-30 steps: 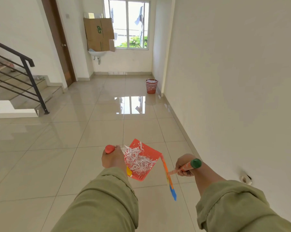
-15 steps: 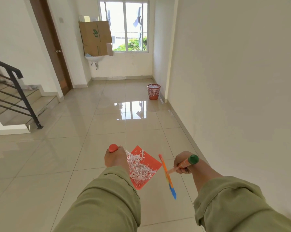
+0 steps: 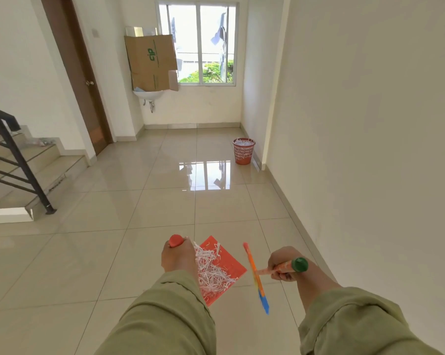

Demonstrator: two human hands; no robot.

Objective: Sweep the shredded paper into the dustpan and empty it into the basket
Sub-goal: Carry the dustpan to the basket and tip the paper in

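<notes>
My left hand (image 3: 176, 257) grips the orange handle of an orange dustpan (image 3: 229, 262), held above the floor at the lower middle. White shredded paper (image 3: 211, 272) lies heaped in the pan. My right hand (image 3: 284, 265) grips the green-capped handle of a small broom (image 3: 256, 278) whose orange and blue head hangs just right of the pan. A red mesh basket (image 3: 244, 151) with shredded paper inside stands far ahead by the right wall corner.
A white wall (image 3: 370, 124) runs along my right. Stairs with a black railing (image 3: 19, 160) rise at the left. A brown door (image 3: 75, 73), a small sink (image 3: 148, 94) with a cardboard box (image 3: 151, 62) and a window stand at the far end. Glossy tiles stretch ahead.
The view has advanced down the hall; the basket looks nearer and the stairs have slid left. Both hands keep hold of the dustpan and broom in much the same pose.
</notes>
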